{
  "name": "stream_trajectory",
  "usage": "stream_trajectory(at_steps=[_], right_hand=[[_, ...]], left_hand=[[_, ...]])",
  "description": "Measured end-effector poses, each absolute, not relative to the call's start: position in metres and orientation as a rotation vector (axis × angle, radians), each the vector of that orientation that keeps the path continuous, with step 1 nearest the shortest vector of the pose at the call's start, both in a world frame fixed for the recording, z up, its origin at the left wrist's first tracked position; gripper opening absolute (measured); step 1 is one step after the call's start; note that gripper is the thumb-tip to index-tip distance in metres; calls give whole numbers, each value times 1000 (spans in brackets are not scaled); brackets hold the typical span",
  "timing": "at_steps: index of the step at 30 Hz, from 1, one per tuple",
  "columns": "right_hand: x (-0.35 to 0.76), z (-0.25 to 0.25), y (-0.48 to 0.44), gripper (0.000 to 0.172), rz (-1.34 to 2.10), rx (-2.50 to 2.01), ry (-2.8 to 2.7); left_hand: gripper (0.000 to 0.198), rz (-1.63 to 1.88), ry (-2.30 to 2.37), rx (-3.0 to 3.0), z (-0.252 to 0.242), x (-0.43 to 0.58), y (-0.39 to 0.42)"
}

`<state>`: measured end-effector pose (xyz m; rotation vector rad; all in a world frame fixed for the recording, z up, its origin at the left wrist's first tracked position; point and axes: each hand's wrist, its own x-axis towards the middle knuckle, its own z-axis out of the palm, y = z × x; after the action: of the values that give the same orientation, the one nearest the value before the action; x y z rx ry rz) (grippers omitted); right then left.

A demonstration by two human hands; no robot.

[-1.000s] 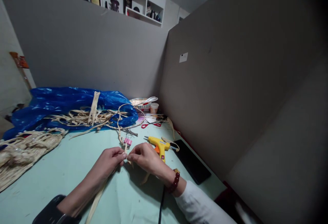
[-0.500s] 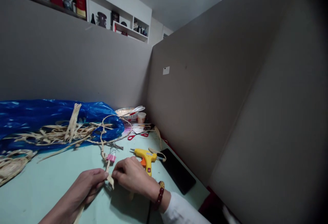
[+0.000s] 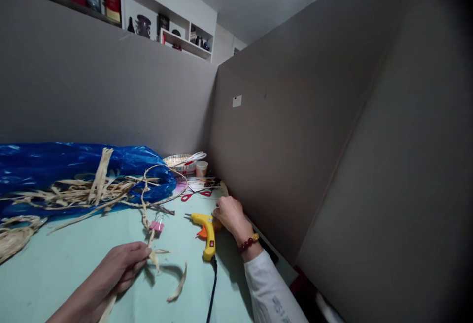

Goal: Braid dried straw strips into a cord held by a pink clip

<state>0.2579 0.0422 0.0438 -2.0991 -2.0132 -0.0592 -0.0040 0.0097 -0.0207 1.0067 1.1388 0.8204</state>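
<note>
My left hand (image 3: pixel 123 264) pinches a pale dried husk strip (image 3: pixel 151 236) just below a pink binder clip (image 3: pixel 157 226). From the clip, a thin twisted husk cord (image 3: pixel 144 199) loops up and back. Loose husk ends stick out past my left fingertips. A curled husk piece (image 3: pixel 179 285) lies to their right. My right hand (image 3: pixel 231 217) is beyond the back end of a yellow glue gun (image 3: pixel 207 229), its fingers drawn together; whatever they hold is hidden. The gun lies on its side with its black cable running toward me.
A blue plastic bag (image 3: pixel 74 158) holds a heap of husk strips (image 3: pixel 74 191) at left, near a coiled bundle (image 3: pixel 18 238). Red-handled scissors (image 3: pixel 195 195), a paper cup (image 3: pixel 201 168) and a basket (image 3: pixel 177 160) stand farther back. Grey partitions (image 3: pixel 288 125) border the pale green table (image 3: pixel 66 273).
My right hand has moved away from the clipped strip, right and farther back past the glue gun. My left hand keeps its pinch. The curled husk piece is now visible on the table.
</note>
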Motion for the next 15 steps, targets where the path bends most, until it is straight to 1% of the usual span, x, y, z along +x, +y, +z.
stream_trajectory(at_steps=[7, 10, 12, 15], right_hand=[[255, 33, 47, 21, 10, -2084, -2057], [256, 33, 47, 20, 69, -2053, -2027], [256, 35, 46, 20, 105, -2012, -1970], [256, 42, 44, 24, 171, -1862, -1884]], left_hand=[[42, 857, 1149, 995, -18, -2, 8], [41, 858, 1157, 986, -22, -2, 11], [40, 858, 1158, 1002, -24, -2, 12], [39, 857, 1160, 1030, -24, -2, 12]])
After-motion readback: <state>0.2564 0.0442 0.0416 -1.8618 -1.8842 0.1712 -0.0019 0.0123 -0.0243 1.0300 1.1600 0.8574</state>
